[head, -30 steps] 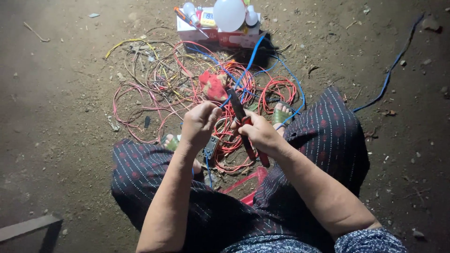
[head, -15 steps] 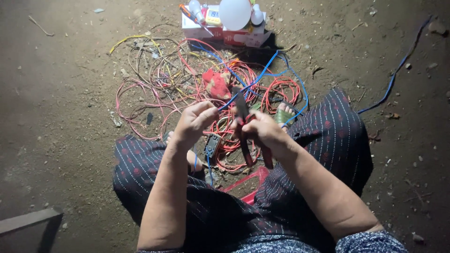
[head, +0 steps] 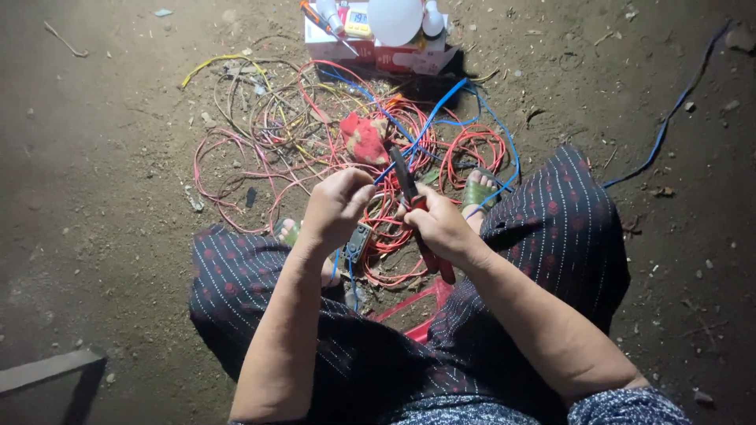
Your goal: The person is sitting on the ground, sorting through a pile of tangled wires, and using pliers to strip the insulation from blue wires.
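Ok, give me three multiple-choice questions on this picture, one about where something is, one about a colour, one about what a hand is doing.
1. Where is the cardboard box?
A. beyond the wire pile, at the top
B. on the person's lap
C. under the right foot

2. What colour is the wire running up from the hands?
A. green
B. blue
C. white

3. What is the right hand doing?
A. resting open on the ground
B. gripping red-handled pliers
C. holding a bulb

Answers: 1 A, the box sits past the tangled red wires. 2 B, the strand is clearly blue. 3 B, its fingers wrap the handles while the left hand pinches the wire.
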